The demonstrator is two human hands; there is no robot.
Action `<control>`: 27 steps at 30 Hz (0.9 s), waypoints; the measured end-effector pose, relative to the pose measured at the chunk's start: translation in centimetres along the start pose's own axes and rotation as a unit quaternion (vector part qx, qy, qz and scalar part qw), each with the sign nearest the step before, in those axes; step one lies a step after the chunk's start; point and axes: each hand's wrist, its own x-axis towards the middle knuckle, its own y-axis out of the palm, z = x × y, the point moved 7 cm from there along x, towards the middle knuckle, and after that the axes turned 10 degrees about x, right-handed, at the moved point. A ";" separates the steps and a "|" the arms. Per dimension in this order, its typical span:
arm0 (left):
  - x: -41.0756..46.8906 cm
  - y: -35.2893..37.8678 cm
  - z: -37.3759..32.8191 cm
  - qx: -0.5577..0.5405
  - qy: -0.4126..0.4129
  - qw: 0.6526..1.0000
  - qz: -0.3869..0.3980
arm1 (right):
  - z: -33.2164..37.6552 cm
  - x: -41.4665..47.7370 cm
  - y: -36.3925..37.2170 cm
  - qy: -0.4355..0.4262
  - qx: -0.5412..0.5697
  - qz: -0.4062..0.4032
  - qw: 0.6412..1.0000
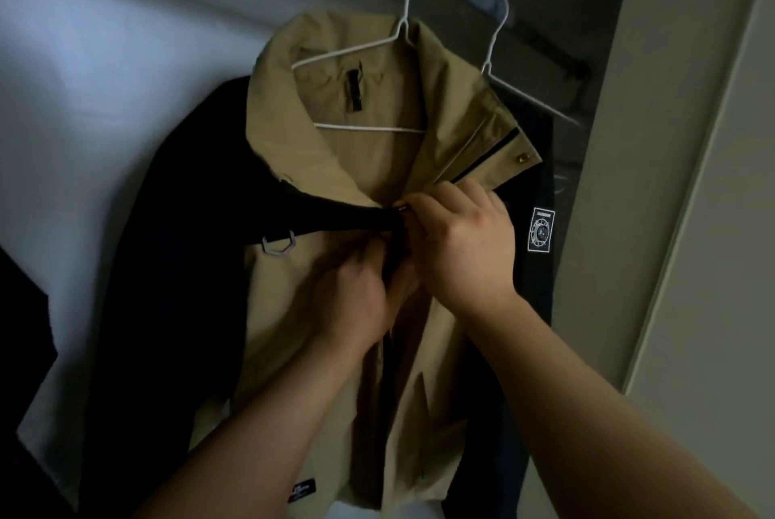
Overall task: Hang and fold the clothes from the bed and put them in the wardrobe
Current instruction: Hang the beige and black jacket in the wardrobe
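Note:
A tan jacket with black sleeves (318, 166) hangs on a white wire hanger (377, 52) inside the wardrobe. Both hands meet at its front opening, at chest height. My left hand (356, 296) grips the left front edge just below a black band. My right hand (461, 241) pinches the right front edge by the zipper, its fingertips touching a small metal piece. The zipper is undone above my hands, and the collar stands open. A metal ring (277, 243) hangs on the left chest.
A second white wire hanger (503, 57) hangs on the rail (541, 36) just right of the jacket. The wardrobe's pale back wall (105, 78) is on the left, a pale side panel (692, 182) on the right. Dark cloth (21, 329) hangs at the far left.

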 end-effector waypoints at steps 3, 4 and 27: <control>1.2 -0.6 -0.9 0.021 0.035 0.999 -0.015 | 0.5 0.1 -0.2 -0.036 -0.009 -0.010 0.999; 1.1 -0.6 -1.0 0.031 0.050 0.998 -0.018 | 0.4 0.6 -0.7 -0.042 -0.014 -0.016 0.999; 15.7 -15.2 9.2 0.074 -0.064 0.977 -0.189 | -12.0 8.2 -0.2 0.218 0.075 -0.011 0.973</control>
